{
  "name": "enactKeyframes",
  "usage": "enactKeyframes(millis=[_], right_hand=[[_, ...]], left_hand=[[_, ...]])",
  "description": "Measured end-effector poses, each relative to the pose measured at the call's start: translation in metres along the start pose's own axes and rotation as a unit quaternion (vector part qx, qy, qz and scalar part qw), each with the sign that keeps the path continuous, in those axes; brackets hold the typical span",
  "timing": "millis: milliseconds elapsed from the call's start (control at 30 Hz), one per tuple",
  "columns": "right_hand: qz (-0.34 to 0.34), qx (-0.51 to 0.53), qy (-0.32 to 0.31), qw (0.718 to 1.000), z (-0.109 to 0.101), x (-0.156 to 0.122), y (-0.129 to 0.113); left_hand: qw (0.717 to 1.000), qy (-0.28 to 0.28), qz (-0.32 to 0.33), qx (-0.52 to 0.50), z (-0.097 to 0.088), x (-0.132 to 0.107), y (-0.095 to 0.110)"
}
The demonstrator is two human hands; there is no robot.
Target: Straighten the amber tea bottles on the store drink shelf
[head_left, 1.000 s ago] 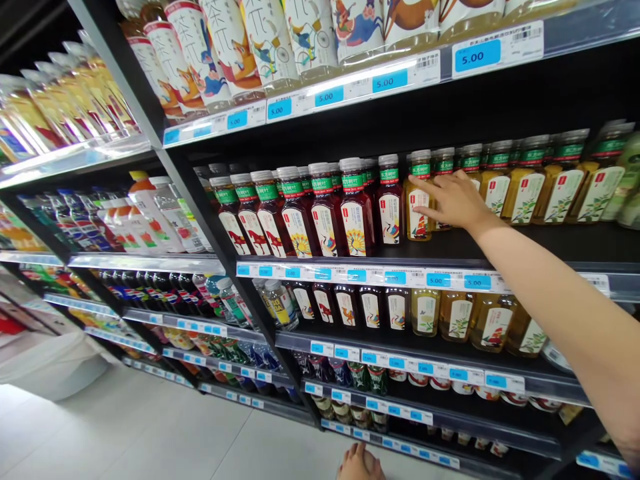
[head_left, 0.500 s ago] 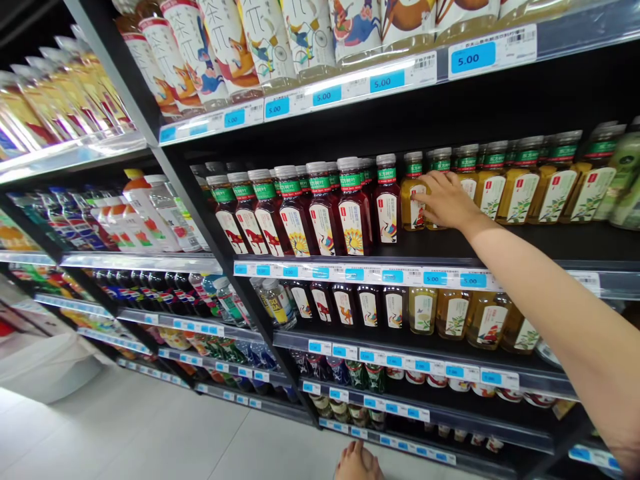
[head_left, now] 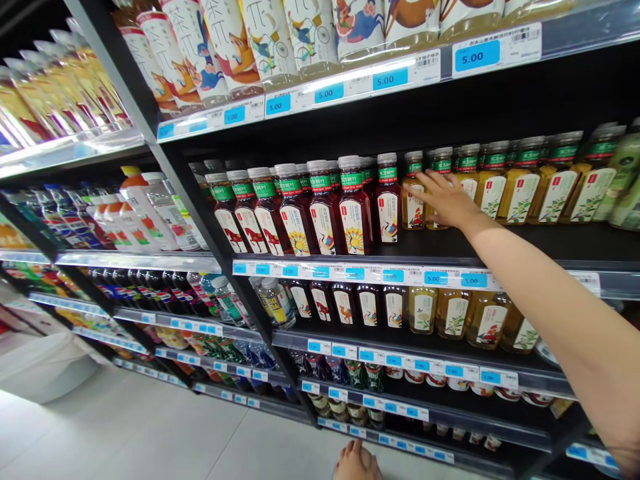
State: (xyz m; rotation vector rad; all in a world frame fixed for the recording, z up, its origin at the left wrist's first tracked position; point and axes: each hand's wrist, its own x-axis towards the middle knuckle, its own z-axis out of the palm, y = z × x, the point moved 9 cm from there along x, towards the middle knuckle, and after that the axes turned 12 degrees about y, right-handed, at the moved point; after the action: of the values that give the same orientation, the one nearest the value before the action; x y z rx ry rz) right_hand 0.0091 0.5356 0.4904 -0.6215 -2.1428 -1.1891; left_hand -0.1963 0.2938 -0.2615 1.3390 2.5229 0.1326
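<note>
Right hand (head_left: 447, 198) reaching to the amber tea bottle (head_left: 414, 200) on the shelf (head_left: 500, 247).
Fingers are spreading open, gripping nothing; next, I judge, closing around it. Left hand (head_left: 356, 462) is hanging low, grip unclear.

- one view only, worn on the head, so no second view shares the scene.
- it faces forward and slightly down at the drink shelves (head_left: 360, 273), angled so they recede to the left.
- it sits close: the right hand (head_left: 445, 197) reaches the shelf, the floor (head_left: 150, 433) shows below.
</note>
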Motion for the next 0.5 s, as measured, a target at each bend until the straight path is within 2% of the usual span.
enactKeyframes(millis=[100, 167, 267, 367, 433, 500], right_hand=[[0.123, 0.009, 0.018, 0.992, 0.007, -0.007, 0.036], [0.2, 0.018, -0.008, 0.98, 0.018, -0.017, 0.058], [0.243, 0.035, -0.04, 0.969, 0.025, -0.027, 0.071], [0.283, 0.049, 0.017, 0.958, 0.005, -0.03, 0.077], [0.345, 0.04, 0.064, 0.936, -0.011, -0.038, 0.087], [0.385, 0.036, 0.075, 0.919, -0.018, -0.046, 0.096]], left_hand=[[1.0, 0.0, 0.002, -0.001, 0.001, 0.0, 0.0], [1.0, -0.003, 0.0, -0.001, 0.003, 0.001, -0.001], [1.0, -0.004, 0.001, -0.001, 0.004, 0.003, -0.003], [1.0, -0.008, -0.003, -0.002, 0.004, 0.003, -0.001], [1.0, -0.018, -0.011, -0.003, 0.004, 0.001, 0.004], [0.999, -0.035, -0.019, -0.005, 0.002, -0.003, 0.013]])
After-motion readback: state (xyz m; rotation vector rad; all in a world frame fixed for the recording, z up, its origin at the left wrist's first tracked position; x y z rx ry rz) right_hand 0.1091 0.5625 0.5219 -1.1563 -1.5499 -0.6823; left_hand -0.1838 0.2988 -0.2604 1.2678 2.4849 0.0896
